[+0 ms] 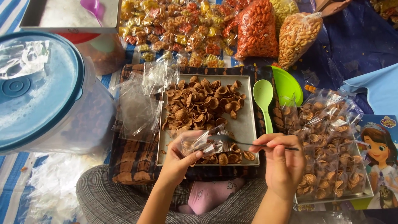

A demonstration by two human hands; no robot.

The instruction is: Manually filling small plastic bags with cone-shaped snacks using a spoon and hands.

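Observation:
My left hand (179,157) holds a small clear plastic bag (204,143) with a few brown shell-shaped snacks in it, over the near edge of a metal tray (247,124). In my right hand (282,162) is a thin metal spoon (244,143) whose bowl reaches into the bag's mouth. The tray carries a heap of loose brown shell snacks (199,103).
A green plastic spoon (263,99) and green plate (288,85) lie right of the tray. Filled small bags (327,141) pile on the right. Empty clear bags (137,103) lie left. A big blue-lidded tub (37,91) stands far left; bags of coloured snacks (186,29) at the back.

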